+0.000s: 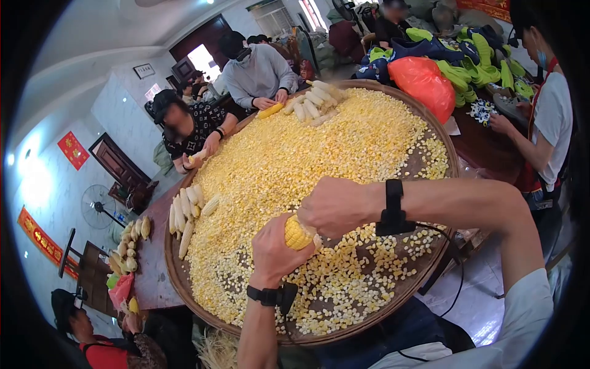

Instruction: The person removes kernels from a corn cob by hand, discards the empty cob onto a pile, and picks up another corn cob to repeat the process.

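Observation:
An ear of corn (297, 234) with yellow kernels is wrapped in the fingers of my left hand (270, 251), above the near part of a big round tray (179, 280). My right hand (337, 208) is closed in a fist against the upper end of that ear. Its fingertips are turned away, so what they pinch, if anything, is hidden. Loose corn kernels (264, 166) cover most of the tray around and below both hands. Pale stripped cobs (179, 212) lie at the tray's left rim, and more cobs (314, 98) are heaped at its far side.
Two people across the tray handle corn (270, 111). On the left, a table (153, 270) carries more ears (130, 246); a person sits beside it. At right, a red plastic bag (421, 86) and green-and-navy shoes (479, 55) crowd another table, where a person stands. Cables hang from my wrist bands.

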Motion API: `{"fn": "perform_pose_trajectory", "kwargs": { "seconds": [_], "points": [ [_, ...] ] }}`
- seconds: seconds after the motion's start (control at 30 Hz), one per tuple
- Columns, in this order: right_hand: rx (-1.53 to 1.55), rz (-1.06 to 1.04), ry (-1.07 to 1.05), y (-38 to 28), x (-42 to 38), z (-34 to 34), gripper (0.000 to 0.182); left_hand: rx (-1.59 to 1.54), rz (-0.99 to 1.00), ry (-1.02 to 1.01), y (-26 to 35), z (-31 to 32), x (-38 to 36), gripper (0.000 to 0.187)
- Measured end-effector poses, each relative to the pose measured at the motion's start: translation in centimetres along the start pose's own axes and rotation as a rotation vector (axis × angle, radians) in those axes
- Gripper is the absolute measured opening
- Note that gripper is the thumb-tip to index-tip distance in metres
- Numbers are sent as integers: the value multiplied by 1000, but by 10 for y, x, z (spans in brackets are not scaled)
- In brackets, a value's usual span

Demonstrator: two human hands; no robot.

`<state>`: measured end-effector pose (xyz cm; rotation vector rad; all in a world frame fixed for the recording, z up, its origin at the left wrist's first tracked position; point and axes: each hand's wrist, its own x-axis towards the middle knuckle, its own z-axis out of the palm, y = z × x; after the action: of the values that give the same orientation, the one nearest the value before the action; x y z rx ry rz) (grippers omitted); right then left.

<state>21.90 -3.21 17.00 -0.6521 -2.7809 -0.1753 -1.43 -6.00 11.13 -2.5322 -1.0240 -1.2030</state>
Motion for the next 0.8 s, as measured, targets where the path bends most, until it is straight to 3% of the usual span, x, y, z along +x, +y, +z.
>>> {"fn": "perform_pose_trajectory", "kwargs": {
  "seconds": [0.17, 0.27, 0.3, 0.4, 0.5, 0.6, 0.67, 0.77, 0.8],
  "points": [
    [106, -200, -14, -1, -15, 3, 15, -130, 16, 71, -10, -7, -5, 60],
    [72, 1, 41, 26, -26, 5, 17, -86, -31, 115, -15, -3, -5, 60],
    [103, 164, -58, 30, -28, -2, 19, -88, -42, 87, -13, -4, -5, 57],
    [252, 171, 186, 57, -45, 28, 22, -14, 17, 73, -16, 6, -8, 64],
    [156, 126, 144, 71, -51, 39, 29, 3, 80, 62, -20, 14, -12, 65],
    [-59, 79, 299, 67, -26, 9, 28, 50, 135, 16, -15, 13, -6, 62],
    [49, 194, 463, 53, 7, -11, 23, 55, 148, -19, -14, 12, -9, 60],
    [269, 163, 540, -13, 80, -48, 19, 59, 175, -55, -15, 21, -11, 54],
    [303, 50, 591, -30, 102, -41, 22, 73, 197, -22, -22, 27, -14, 50]
  ]
}}
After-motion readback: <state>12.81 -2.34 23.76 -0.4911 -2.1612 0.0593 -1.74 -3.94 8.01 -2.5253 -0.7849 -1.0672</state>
